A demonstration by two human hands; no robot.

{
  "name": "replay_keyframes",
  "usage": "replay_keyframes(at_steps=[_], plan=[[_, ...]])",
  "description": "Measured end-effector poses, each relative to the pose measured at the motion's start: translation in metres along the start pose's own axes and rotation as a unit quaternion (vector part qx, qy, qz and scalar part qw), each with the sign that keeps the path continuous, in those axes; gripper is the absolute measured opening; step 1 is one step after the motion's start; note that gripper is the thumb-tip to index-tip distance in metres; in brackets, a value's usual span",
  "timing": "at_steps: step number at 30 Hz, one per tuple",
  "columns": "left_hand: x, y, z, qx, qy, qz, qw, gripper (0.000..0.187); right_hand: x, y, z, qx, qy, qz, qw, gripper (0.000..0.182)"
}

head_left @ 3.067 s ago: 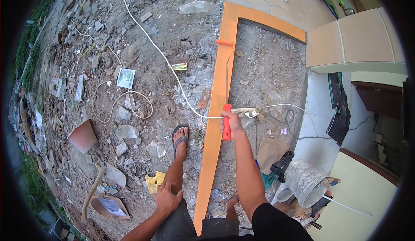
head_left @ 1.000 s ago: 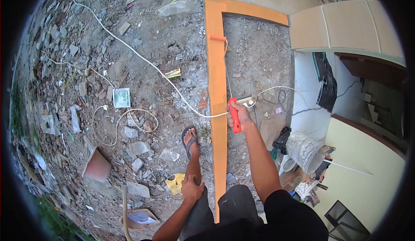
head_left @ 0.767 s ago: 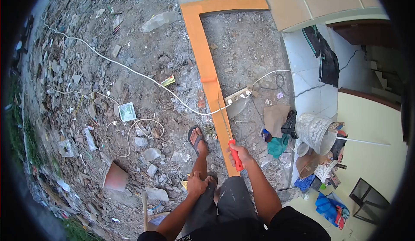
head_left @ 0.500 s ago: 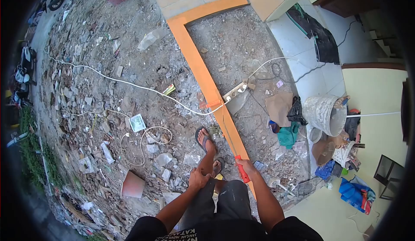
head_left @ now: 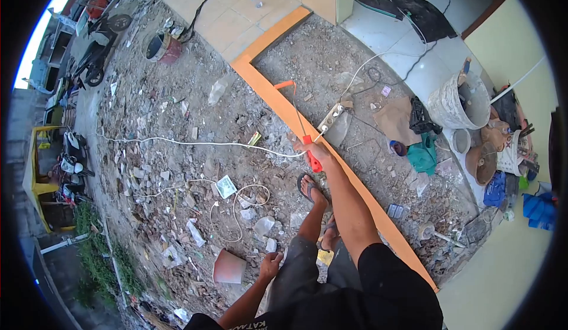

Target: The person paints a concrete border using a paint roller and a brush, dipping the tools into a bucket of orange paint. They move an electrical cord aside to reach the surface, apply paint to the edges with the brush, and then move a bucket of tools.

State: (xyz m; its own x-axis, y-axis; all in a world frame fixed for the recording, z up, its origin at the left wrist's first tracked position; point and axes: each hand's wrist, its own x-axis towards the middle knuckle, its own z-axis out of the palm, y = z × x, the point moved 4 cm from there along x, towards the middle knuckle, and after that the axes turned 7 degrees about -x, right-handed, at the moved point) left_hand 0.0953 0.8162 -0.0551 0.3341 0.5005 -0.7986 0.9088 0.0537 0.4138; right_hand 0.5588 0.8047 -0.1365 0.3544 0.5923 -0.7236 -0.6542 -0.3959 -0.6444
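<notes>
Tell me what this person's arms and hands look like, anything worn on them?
Both arms are bare from the short black sleeves down. The right hand and left hand wear no gloves; no watch, band or ring shows at this size. The black shirt carries white lettering near the bottom edge.

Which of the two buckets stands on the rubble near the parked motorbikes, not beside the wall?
The dark, reddish bucket at the upper left, close to the tiled floor's edge. The other, the grey cement-stained bucket, stands at the right among tools and rags, beside the yellow wall.
</notes>
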Motion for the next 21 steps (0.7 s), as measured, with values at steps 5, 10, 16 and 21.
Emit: replay_keyframes(at_steps=[5,10,16,21], plan=[[-0.034,-0.096,-0.066,0.081,0.0,0.018,0.997,0.049,-0.228,0.033,-0.028,-0.056,0.101,0.05,0.992,0.027],[-0.052,-0.041,-0.129,0.157,-0.061,0.105,0.98,0.042,-0.445,0.086,-0.054,-0.15,0.195,0.095,0.964,0.027],[0.047,0.076,-0.169,0.214,-0.171,0.022,0.961,0.02,-0.611,0.191,0.022,-0.03,0.304,0.232,0.924,0.026],[0.158,0.22,-0.176,0.12,-0.221,-0.013,0.968,0.028,-0.653,0.228,0.19,0.238,0.461,0.214,0.828,0.026]])
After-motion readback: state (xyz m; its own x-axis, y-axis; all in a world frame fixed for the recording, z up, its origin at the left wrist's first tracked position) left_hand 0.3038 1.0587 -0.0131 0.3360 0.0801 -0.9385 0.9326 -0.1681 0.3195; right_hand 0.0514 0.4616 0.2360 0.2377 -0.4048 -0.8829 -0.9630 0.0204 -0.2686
